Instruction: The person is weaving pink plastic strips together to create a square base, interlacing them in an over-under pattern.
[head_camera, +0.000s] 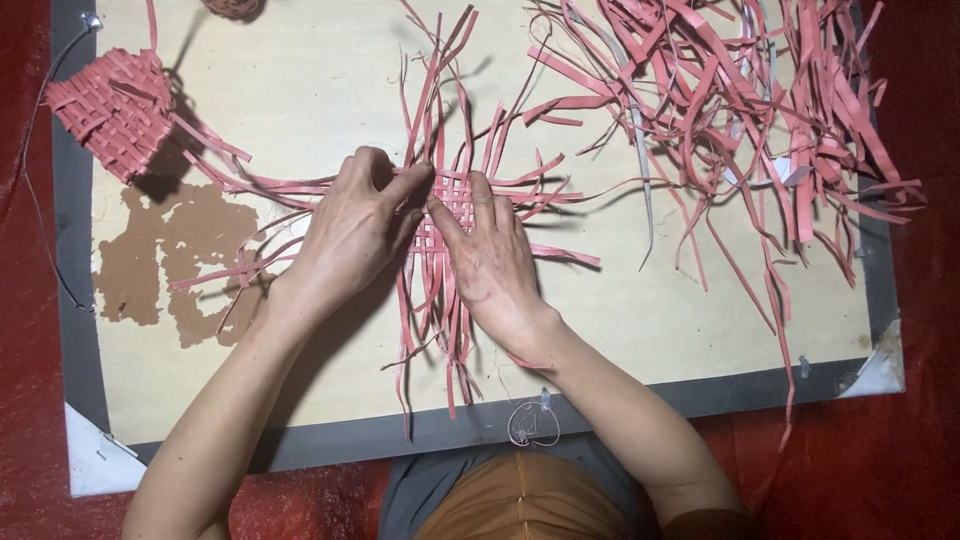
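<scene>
A small woven patch of pink strips (452, 190) lies in the middle of a beige board (320, 80), with loose strip ends fanning out on all sides. My left hand (352, 232) rests on the patch's left part, fingers pinching a strip near its top. My right hand (488, 258) lies flat over the right and lower part, thumb pressing the weave. The two hands touch at the patch, and much of the weave is hidden beneath them.
A large loose heap of pink strips (740, 110) covers the board's far right. A finished woven pink piece (115, 110) sits at the far left. The board has a grey border (72, 300), brown worn patches (165, 255), and lies on red ground (920, 420).
</scene>
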